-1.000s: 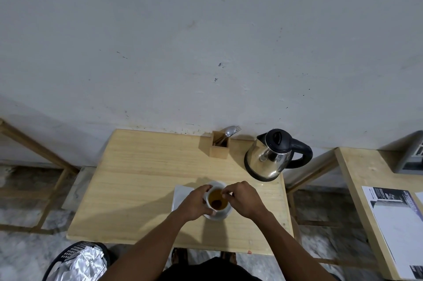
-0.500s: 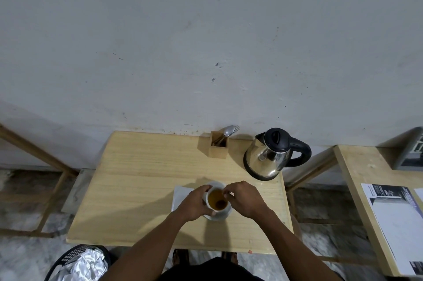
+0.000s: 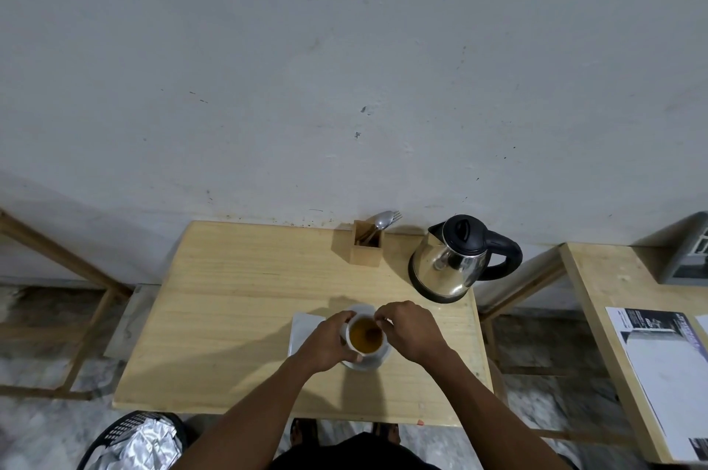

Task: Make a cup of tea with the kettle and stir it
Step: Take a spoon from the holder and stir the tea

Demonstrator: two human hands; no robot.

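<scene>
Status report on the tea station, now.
Left hand grips the cup, which holds brown tea. Right hand pinched at the rim; what it holds is hidden. Kettle upright behind, clear of both hands. Nothing in the way.

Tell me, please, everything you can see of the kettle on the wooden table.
The kettle has a shiny, metal-looking rounded body, a black lid, a black base ring and a thick black loop handle pointing right. A small spout faces the left. It stands upright, lid shut, at the table's back right corner near the wall, right of the wooden cutlery holder. Neither hand touches it; only the tabletop does.
</scene>
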